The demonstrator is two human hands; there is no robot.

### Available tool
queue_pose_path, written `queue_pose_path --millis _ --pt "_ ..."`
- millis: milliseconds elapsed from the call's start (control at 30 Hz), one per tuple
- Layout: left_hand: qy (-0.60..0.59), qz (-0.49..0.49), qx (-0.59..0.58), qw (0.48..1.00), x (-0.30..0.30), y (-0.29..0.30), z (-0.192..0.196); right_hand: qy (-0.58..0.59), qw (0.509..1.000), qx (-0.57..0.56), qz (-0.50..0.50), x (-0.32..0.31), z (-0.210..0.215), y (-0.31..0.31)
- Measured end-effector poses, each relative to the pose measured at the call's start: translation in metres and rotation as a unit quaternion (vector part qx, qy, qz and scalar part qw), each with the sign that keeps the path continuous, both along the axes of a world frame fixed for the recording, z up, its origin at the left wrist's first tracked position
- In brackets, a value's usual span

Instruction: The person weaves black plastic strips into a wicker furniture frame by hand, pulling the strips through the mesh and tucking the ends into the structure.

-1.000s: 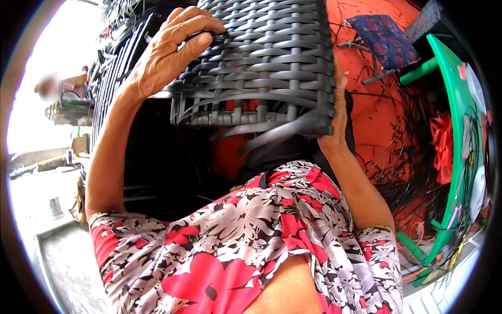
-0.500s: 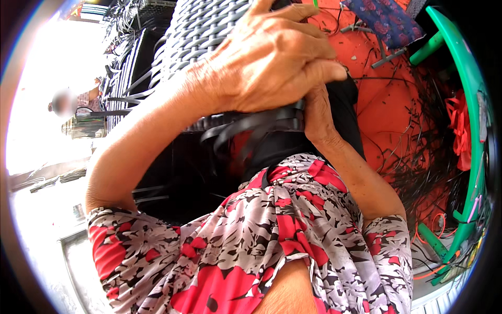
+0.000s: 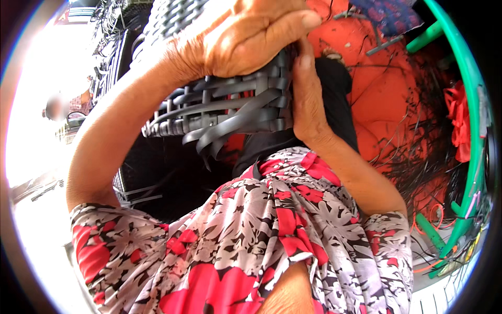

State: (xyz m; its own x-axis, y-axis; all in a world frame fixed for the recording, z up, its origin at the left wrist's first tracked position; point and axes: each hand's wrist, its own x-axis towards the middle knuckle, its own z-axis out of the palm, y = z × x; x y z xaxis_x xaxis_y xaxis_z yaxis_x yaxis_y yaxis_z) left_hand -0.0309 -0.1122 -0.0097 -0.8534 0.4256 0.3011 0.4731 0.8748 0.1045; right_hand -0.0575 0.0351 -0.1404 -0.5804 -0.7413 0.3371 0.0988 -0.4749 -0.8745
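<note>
Now the dark grey woven piece (image 3: 261,89) is at the upper middle of the frame, between the two hands. The left hand (image 3: 248,39) is laid over its top, the thumb stretched toward the upper right; the other fingertips are cut off or hidden, so I cannot tell what they hold. The right hand (image 3: 308,97) is set upright along the right side of the weave, its palm turned to it; how firmly it grips, I cannot tell. To work well at this corner, I think the right hand should support the side firmly, while the left pulls each strip evenly, without twisting it. The loose strip ends (image 3: 227,125), which curl below the lower edge, would better be kept apart, because they may tangle. The strips are flat and smooth, slightly shiny, probably of plastic, and they pass over and under in a tight pattern; the lower edge looks rounded, like a wrapped bar. Thin dark scraps (image 3: 413,141) lie on the red floor (image 3: 379,115) at right.
</note>
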Motion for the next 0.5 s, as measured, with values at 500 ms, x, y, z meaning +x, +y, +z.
queue_pose_path --millis 500 --pt "-0.024 0.319 0.15 0.936 0.108 0.081 0.014 0.492 0.863 -0.099 -0.047 -0.045 0.071 0.038"
